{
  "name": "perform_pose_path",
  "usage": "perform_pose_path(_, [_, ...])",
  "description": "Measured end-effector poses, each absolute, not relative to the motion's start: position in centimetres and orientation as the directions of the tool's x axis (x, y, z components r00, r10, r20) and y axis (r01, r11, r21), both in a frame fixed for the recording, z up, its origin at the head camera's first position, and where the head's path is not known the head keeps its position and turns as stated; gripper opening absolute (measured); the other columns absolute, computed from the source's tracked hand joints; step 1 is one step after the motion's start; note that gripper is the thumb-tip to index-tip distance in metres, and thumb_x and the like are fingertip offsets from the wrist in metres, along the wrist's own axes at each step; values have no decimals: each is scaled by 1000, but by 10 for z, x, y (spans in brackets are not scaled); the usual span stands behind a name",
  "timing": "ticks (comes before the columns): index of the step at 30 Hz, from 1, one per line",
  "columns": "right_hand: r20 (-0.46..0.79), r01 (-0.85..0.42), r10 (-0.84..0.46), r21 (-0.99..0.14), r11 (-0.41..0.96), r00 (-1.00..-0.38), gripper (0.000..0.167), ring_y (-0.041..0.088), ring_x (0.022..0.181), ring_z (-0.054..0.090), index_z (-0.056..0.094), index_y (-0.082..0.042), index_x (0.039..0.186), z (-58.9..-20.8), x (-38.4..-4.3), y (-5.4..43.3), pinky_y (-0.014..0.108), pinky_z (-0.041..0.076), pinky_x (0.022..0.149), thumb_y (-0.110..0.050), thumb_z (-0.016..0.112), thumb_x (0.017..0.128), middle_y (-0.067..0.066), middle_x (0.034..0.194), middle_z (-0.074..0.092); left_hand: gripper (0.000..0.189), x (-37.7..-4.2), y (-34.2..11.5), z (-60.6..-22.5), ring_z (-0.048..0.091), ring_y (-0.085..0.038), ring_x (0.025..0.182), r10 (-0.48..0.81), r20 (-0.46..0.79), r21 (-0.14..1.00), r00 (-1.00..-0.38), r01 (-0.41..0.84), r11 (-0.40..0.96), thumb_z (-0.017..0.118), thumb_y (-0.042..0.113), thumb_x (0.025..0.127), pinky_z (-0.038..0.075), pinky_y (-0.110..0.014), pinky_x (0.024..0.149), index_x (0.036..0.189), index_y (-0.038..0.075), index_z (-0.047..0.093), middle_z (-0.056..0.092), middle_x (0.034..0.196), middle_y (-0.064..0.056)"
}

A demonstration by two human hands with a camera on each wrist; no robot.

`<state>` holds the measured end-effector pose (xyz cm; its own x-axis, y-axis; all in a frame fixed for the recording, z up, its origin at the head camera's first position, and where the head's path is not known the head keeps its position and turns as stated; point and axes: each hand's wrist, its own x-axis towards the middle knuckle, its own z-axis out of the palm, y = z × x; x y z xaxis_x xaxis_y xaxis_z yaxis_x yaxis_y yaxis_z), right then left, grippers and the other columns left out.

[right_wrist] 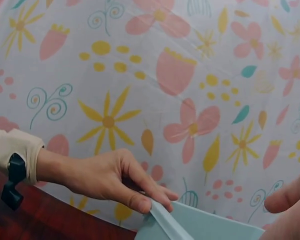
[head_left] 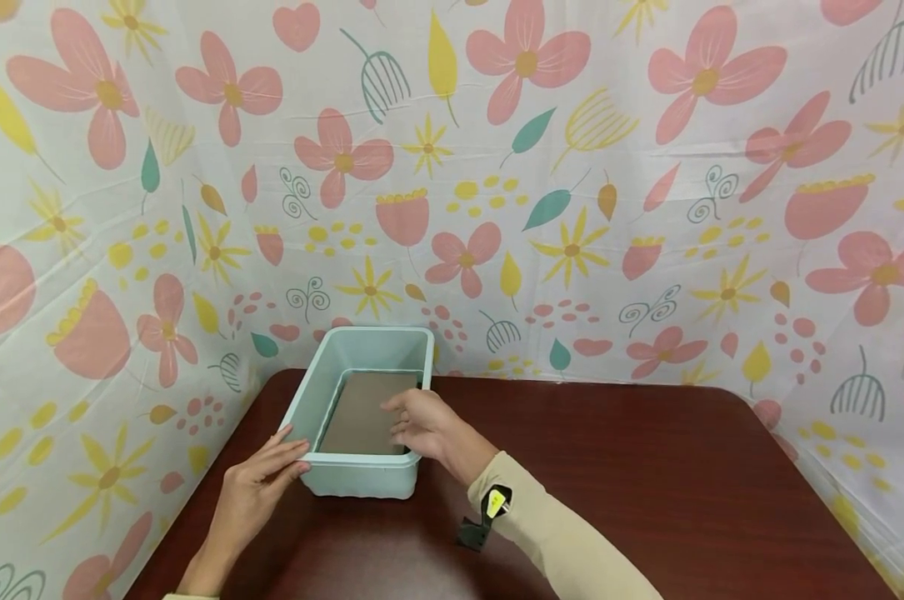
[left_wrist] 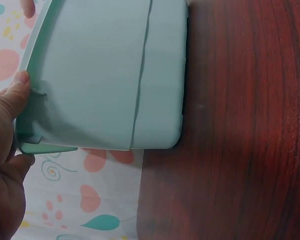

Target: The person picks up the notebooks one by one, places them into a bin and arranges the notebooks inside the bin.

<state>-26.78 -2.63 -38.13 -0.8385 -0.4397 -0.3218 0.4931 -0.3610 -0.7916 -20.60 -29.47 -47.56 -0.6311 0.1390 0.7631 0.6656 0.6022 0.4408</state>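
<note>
A pale green plastic bin [head_left: 360, 477] sits toward the left of the table. Inside it lies a flat grey-brown rectangular piece [head_left: 362, 408], part of it behind my right hand. My left hand [head_left: 264, 479] grips the rim at the bin's near left corner. In the left wrist view that left hand [left_wrist: 5, 130] has thumb and fingers on either side of the rim. My right hand [head_left: 425, 423] hangs over the bin's right side, fingers loosely bent above the grey-brown piece and holding nothing visible. Only some fingers of the right hand [right_wrist: 295, 205] show in the right wrist view.
The dark red-brown wooden table [head_left: 609, 483] stretches to the right of the bin. A white cloth with flowers and leaves [head_left: 571, 208] hangs behind the table and along its left side. A black strap with a yellow-marked device [head_left: 496, 502] sits on the right sleeve.
</note>
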Motion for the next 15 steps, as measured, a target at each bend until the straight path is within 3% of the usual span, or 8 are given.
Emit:
perform_pose_path(4, [-283, 483, -489, -803, -349, -825, 66, 55, 151, 3, 12, 13, 157, -377, -264, -12, 59, 17, 125, -2, 46, 103, 39, 163, 3, 46, -205, -294, -476, 59, -11, 131, 138, 759, 449, -637, 664, 598, 85, -12, 70, 46, -9, 99, 111, 7, 80, 77, 109, -10])
perform_pose_path(8, [-243, 476, -525, -798, -370, -816, 53, 49, 152, 19, 33, 9, 154, -373, -260, 9, 53, 27, 125, -11, 47, 107, 32, 162, 23, 46, -205, -294, -475, 60, -12, 131, 137, 766, 442, -628, 669, 597, 86, -11, 70, 46, -9, 99, 112, 8, 80, 77, 109, -11])
perform_pose_path(15, [-201, 465, -537, -780, -419, -820, 58, 40, 152, 29, 30, 5, 157, -370, -249, 50, 49, 28, 125, -20, 45, 107, 26, 163, 30, 43, -203, -294, -473, 59, -16, 132, 132, 731, 469, -670, 633, 616, 88, -3, 75, 43, -7, 102, 115, 11, 80, 77, 112, -8])
